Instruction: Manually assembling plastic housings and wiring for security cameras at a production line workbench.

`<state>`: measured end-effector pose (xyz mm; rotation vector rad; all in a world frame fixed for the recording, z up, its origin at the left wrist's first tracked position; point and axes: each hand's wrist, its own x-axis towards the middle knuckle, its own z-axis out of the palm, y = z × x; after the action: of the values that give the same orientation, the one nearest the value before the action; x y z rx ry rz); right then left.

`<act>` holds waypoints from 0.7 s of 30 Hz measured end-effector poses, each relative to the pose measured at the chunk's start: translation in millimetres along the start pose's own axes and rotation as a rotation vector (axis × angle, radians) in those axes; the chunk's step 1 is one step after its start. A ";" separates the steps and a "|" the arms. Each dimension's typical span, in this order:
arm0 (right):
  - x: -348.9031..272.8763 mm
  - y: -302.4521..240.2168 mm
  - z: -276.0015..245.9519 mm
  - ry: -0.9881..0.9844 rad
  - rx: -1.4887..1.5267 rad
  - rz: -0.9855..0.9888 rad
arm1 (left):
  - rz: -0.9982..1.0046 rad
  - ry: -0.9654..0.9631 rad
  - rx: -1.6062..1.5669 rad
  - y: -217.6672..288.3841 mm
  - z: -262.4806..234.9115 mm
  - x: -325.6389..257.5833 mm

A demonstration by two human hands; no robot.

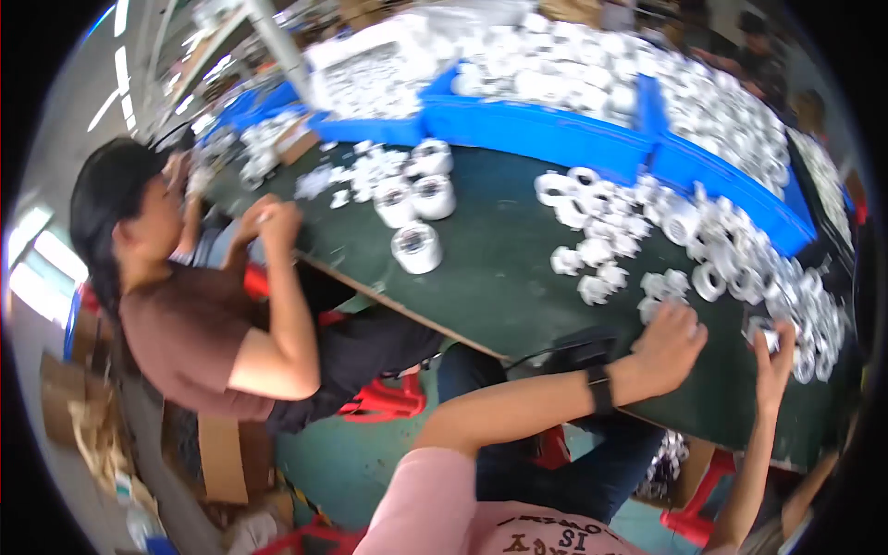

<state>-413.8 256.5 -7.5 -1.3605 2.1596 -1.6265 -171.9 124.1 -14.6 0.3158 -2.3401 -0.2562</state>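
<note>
My left hand (668,350), with a dark band on its wrist, is over the green table edge with its fingers curled down. Just beyond its knuckles lies a small cluster of white plastic pieces (662,289); what the fingers hold, if anything, is hidden. To the right, my right hand (775,363) has thumb and finger closed around a small white part with a dark edge (761,329), blurred. Beside that hand a heap of white plastic rings (809,324) covers the table's right end. More white toothed pieces (597,264) are spread farther left.
Blue bins (546,128) full of white parts line the table's far side. White cylinders (416,248) stand left of centre. A co-worker in a brown shirt (199,324) sits at left, hands raised together. Red stools (384,398) and cardboard boxes (222,458) are below.
</note>
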 end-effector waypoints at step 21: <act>-18.8 6.8 41.5 -0.072 -0.181 0.026 | 0.057 0.129 0.189 -20.4 49.5 34.6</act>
<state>-383.2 240.2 -37.9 -1.4075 2.3188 -1.3787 -227.8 98.8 -32.2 0.3461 -2.2457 0.0136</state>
